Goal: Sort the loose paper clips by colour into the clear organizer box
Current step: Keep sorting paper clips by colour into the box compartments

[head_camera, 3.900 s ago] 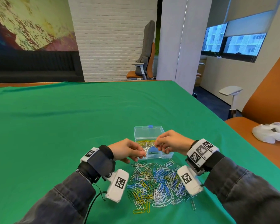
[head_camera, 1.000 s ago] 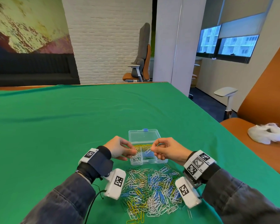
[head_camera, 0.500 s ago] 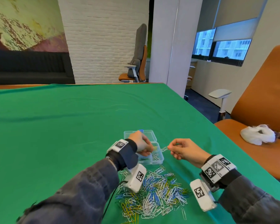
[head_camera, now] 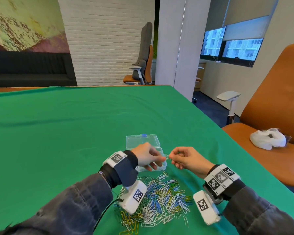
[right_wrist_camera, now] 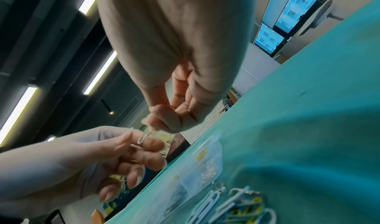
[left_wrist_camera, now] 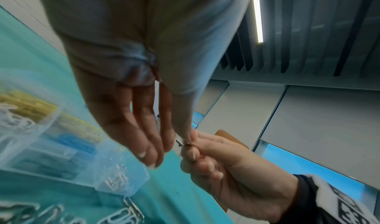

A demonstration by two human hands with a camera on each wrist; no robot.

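I see the green tablecloth [head_camera: 75, 133] filling most of the head view, with an orange chair [head_camera: 270, 116] at its right edge carrying a crumpled white bag [head_camera: 268, 139].

Near me on the cloth lies the pile of loose paper clips [head_camera: 161, 199]: white, blue, yellow and green ones tangled in every direction, so the heap has no common axis. My left wrist camera unit covers its left edge.

Just beyond the pile sits the clear organizer box [head_camera: 143, 141], lid swung open away from me. My left hand [head_camera: 147, 156] hides most of its compartments in the head view; in the blurred left wrist view I make out yellow clips in one cell and blue in another, nothing finer.

Both hands meet above the box's near right corner. My right hand [head_camera: 187, 159] has thumb and forefinger pinched together on a single paper clip [head_camera: 167, 157], the other fingers curled in. The clip's long axis runs roughly left-right, its free rounded end pointing toward the left hand. The left thumb and forefinger close on that end while the remaining left fingers hang fairly straight. The clip looks pale, but I cannot tell its colour for certain, and the pinched ends are hidden.
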